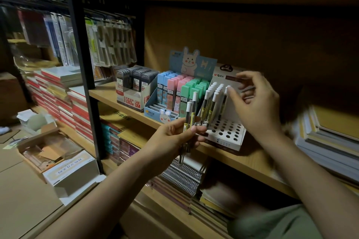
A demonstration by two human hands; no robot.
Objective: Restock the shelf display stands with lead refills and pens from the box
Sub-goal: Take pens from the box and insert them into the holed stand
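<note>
Head view, listed outward from the white display stand (225,132) on the wooden shelf (250,159).

Item 1, nearest the camera, just in front of the stand's left corner: left hand (175,137). Fingers and thumb curled round a small bundle of lead refill tubes (189,114), white caps up, clear lower ends hanging below the fist.

Item 2, at the stand's upper right: right hand (256,103). Fingers loosely spread, tips at the white cap of the refill standing furthest right in the stand (228,87); motion blur leaves it unclear whether they pinch it or only touch, and no tube is seen lifted.

Item 3, in the stand: a cluster of refills already seated (212,101) in the rear rows; front holes still vacant.

Item 4, left of the stand: pastel refill display (174,93), then grey refill display (136,83).

Item 5, far left and below the stand: supply box (58,153) on the floor.

Risk, as a judgement: the seated tubes lean, so a nudge from the right hand may topple neighbours; the loosely fanned bundle may let a tube slide through the left fist.
</note>
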